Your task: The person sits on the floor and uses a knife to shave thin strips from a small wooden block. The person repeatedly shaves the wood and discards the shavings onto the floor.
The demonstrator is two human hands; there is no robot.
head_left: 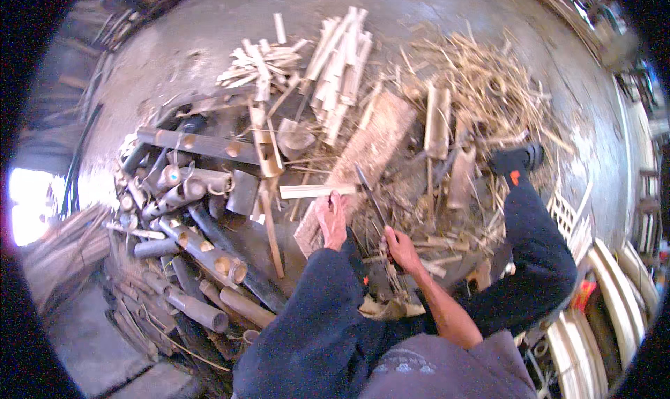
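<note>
A pale split bamboo strip [299,191] lies crosswise in front of me, and my left hand [332,221] is closed on it near its right part. My right hand [400,248] grips a long dark-bladed knife [372,195], its blade slanting up and to the left. The blade crosses at the strip's right end; whether it has cut in, I cannot tell. Under both runs a long, rough wooden board [380,127], slanting away to the upper right. My left fingers are partly hidden by the back of the hand.
Cut bamboo tubes [199,242] pile up at the left. Pale split pieces [342,60] and a smaller stack [262,64] lie beyond the board. Thin shavings [499,85] heap at the far right, near my shoe [518,159]. Curved bamboo lengths [579,353] stand at the lower right.
</note>
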